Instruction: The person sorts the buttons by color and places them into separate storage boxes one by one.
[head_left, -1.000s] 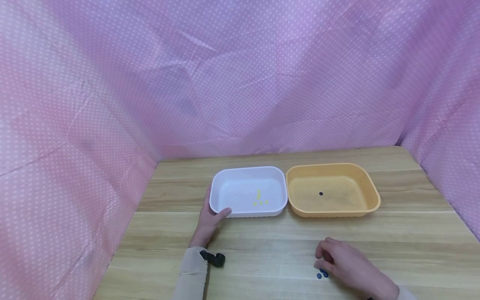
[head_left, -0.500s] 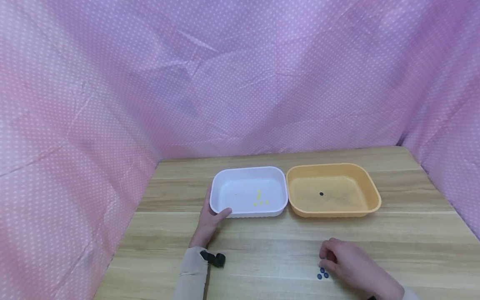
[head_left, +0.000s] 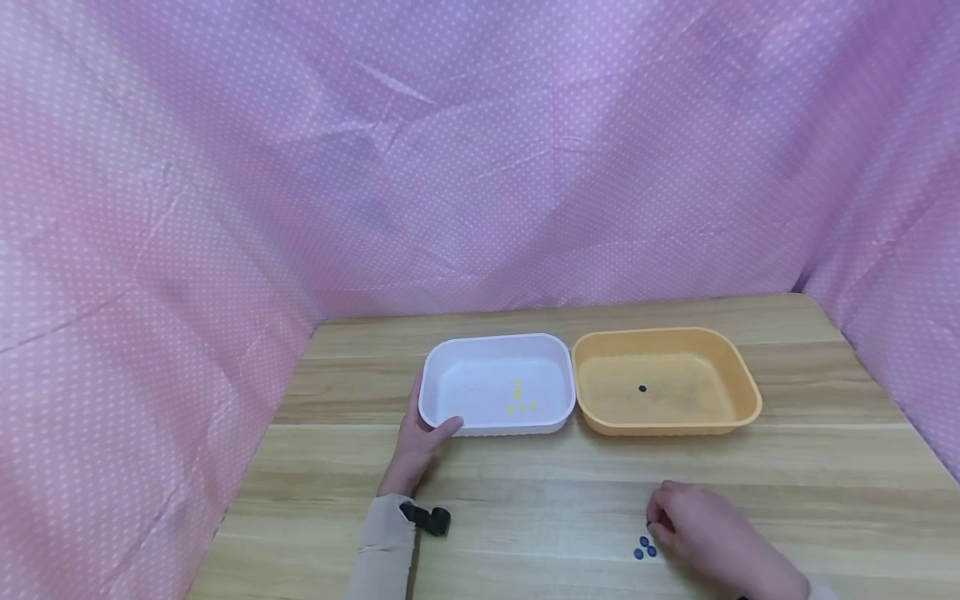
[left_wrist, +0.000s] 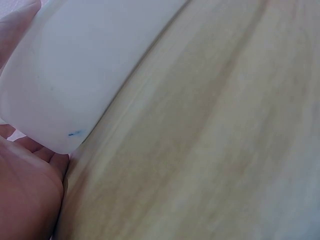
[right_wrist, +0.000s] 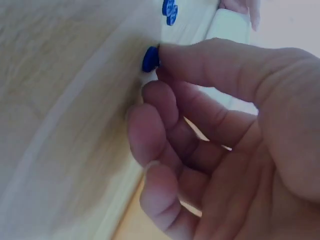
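My left hand (head_left: 415,442) grips the near left corner of a white plastic basin (head_left: 497,430), thumb over the rim and fingers along the outer side. The left wrist view shows the basin's outer wall (left_wrist: 95,65) with a small blue mark. My right hand (head_left: 697,529) is low over the near right part of the table, pinching a small round blue button (right_wrist: 150,59) between thumb and forefinger; its other fingers are curled. Just left of the thumb, several like it, blue buttons (head_left: 644,542), lie on the wood. Small yellow pieces (head_left: 522,407) lie inside the white basin, too small to identify.
An orange-yellow basin (head_left: 667,429) stands against the white one's right side, one dark button (head_left: 642,388) on its floor. Both stand on a wooden table (head_left: 525,517). Pink dotted cloth (head_left: 480,167) hangs behind and at both sides.
My right hand has shifted slightly right, uncovering the buttons on the table, and its thumb and forefinger have closed together on one button. The left hand and both basins stay put.
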